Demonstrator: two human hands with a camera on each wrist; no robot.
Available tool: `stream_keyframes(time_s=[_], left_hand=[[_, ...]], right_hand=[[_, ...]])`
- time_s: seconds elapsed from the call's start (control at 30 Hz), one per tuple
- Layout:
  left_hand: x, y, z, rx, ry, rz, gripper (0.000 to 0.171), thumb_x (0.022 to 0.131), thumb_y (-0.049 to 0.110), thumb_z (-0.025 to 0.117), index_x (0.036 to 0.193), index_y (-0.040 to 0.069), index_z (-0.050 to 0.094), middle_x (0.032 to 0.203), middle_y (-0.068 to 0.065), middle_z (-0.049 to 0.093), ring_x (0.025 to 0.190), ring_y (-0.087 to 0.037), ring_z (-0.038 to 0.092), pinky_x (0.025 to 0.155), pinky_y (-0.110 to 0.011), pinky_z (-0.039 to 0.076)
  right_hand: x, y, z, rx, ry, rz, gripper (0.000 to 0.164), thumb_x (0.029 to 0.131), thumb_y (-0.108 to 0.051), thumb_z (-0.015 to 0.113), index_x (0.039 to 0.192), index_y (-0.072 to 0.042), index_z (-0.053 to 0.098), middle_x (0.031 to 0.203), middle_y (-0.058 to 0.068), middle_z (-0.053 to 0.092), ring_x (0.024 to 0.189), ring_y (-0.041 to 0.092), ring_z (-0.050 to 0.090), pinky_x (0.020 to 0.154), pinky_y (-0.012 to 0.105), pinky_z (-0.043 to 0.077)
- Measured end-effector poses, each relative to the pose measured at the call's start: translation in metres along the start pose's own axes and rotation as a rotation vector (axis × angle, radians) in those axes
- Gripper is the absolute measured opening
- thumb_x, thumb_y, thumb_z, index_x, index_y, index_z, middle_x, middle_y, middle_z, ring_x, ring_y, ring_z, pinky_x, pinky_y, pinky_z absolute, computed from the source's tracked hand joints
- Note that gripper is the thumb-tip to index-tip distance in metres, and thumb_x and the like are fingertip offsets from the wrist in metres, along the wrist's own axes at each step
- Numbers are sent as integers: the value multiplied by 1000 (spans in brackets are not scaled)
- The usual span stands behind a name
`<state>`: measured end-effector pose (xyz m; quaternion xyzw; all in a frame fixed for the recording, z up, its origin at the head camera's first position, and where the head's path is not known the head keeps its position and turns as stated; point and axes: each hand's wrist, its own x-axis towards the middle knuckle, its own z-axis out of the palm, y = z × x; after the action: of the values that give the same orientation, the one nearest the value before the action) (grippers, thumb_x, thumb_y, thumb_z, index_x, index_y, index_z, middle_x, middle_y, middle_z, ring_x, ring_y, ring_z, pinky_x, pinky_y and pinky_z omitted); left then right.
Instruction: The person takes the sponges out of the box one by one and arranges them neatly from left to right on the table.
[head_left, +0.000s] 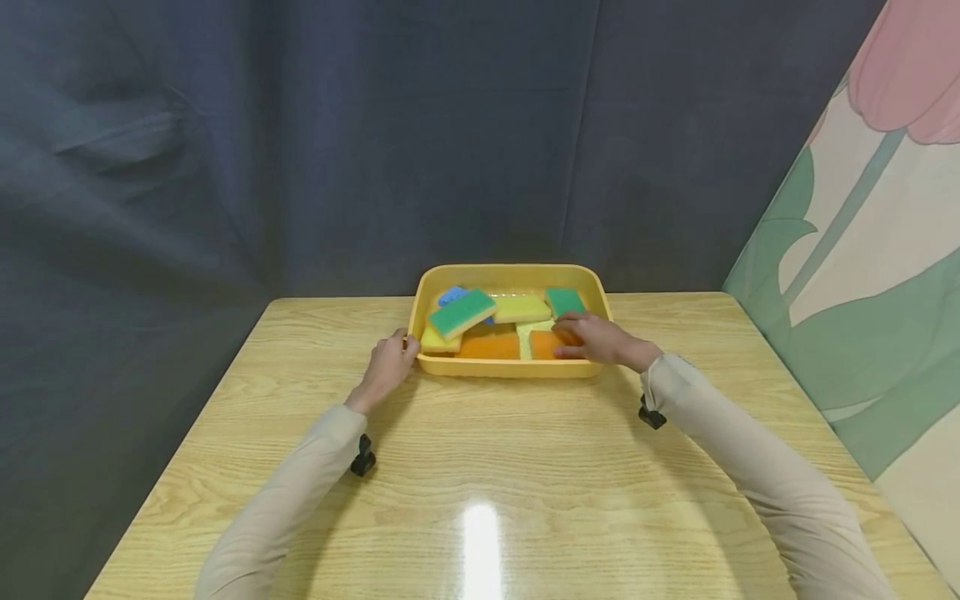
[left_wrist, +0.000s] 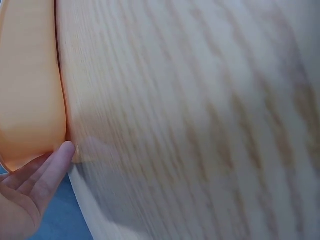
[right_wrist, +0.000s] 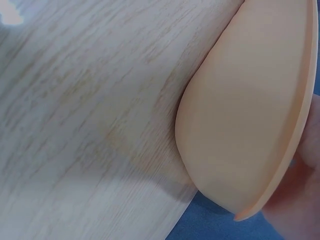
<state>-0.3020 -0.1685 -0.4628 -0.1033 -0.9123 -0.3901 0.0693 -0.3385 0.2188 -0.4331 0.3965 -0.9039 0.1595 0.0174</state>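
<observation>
Yellow tray (head_left: 510, 368) stands on the desk (head_left: 420, 500), centre of the head frame, at the far edge. Left hand (head_left: 387, 364) grips the tray's lower-left corner; left wrist view shows the fingers laid along the outer wall, thumb hidden. Right hand (head_left: 596, 337) reaches over the tray's lower-right rim, fingers bent and touching an orange sponge (head_left: 543, 345); whether they close on it cannot be told, the tray wall hiding the fingertips in the right wrist view.

Other tray contents: a second orange piece (head_left: 491, 347) at lower centre; a green-topped sponge (head_left: 463, 312) tilted at left, partly covering a blue piece (head_left: 452, 295); a yellow sponge (head_left: 522, 309) at centre; a green sponge (head_left: 565, 301) at upper right. Dark curtain (head_left: 450, 133) behind; flower-patterned surface (head_left: 892, 333) at frame right.
</observation>
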Motion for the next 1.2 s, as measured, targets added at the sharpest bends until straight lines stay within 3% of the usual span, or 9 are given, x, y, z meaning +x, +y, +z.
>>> stream_keyframes(time_s=[0.27, 0.5, 0.73, 0.9, 1.2], left_hand=[[-1, 5, 1, -21, -11, -23, 24, 104, 14, 36, 90, 3, 52, 73, -12, 56, 61, -25, 64, 52, -30, 52], [-1, 6, 1, -20, -26, -8, 23, 104, 12, 36, 86, 5, 49, 73, -13, 57, 64, -24, 64, 53, -30, 52], [0, 5, 0, -22, -23, 5, 21, 103, 11, 37, 86, 5, 49, 71, -11, 55, 65, -24, 64, 54, -29, 52], [0, 8, -1, -33, -19, -1, 21, 103, 11, 38, 88, 4, 51, 71, -12, 56, 67, -27, 65, 55, -30, 54], [-2, 9, -2, 4, -12, 19, 23, 103, 10, 38, 81, 6, 45, 66, -7, 48, 53, -17, 49, 49, -27, 41]], right_hand=[[1, -1, 0, 25, 61, 53, 36, 88, -23, 76, 111, 2, 63, 106, 15, 65, 91, 29, 61, 81, 46, 50], [2, -5, -4, 34, 76, 82, 29, 90, -20, 74, 108, -1, 62, 102, 13, 67, 91, 29, 64, 81, 47, 51], [3, -8, -10, -10, 93, 40, 38, 88, -16, 75, 119, 3, 65, 103, 14, 69, 89, 29, 65, 78, 46, 52], [2, -11, -14, -38, 101, -5, 31, 87, -14, 75, 114, 1, 71, 101, 12, 67, 83, 26, 62, 73, 43, 52], [1, -13, -18, -18, 143, -56, 24, 86, -8, 75, 109, 0, 73, 97, 11, 67, 82, 27, 63, 72, 44, 52]])
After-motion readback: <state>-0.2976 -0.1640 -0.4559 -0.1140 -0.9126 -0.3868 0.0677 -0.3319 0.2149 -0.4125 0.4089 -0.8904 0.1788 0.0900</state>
